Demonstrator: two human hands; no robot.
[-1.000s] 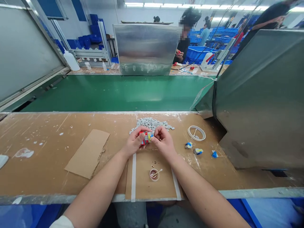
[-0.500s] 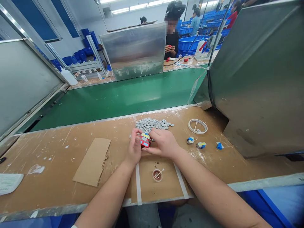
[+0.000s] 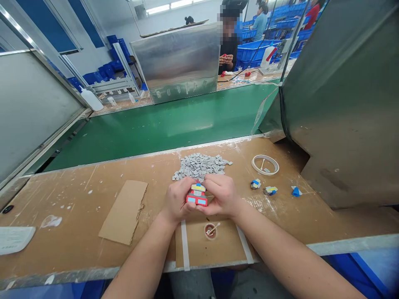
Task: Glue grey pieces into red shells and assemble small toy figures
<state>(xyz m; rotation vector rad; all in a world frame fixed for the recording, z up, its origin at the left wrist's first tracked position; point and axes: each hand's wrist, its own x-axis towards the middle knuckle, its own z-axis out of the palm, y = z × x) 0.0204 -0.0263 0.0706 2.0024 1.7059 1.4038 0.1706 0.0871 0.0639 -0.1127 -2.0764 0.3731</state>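
Observation:
A small red toy piece (image 3: 197, 199) with light blue, grey and yellow patches is held between both hands above the cardboard. My left hand (image 3: 178, 198) grips its left side with bent fingers. Around its right side are the closed fingers of my right hand (image 3: 220, 195). Just beyond the hands lies a heap of small grey pieces (image 3: 202, 165). Nearer to me, a small cup (image 3: 210, 231) with a white stick in it rests on the taped cardboard mat (image 3: 218, 251).
A white tape ring (image 3: 277, 167) and small blue-yellow pieces (image 3: 270, 190) lie at the right. Cardboard (image 3: 123, 211) lies at the left. Behind are a green belt (image 3: 174, 120) and metal panels (image 3: 177, 62). A person (image 3: 228, 54) works across it.
The red piece has turned so its light blue patches face me and now sits slightly lower. Both hands wrap it more closely. The camera view has shifted a little.

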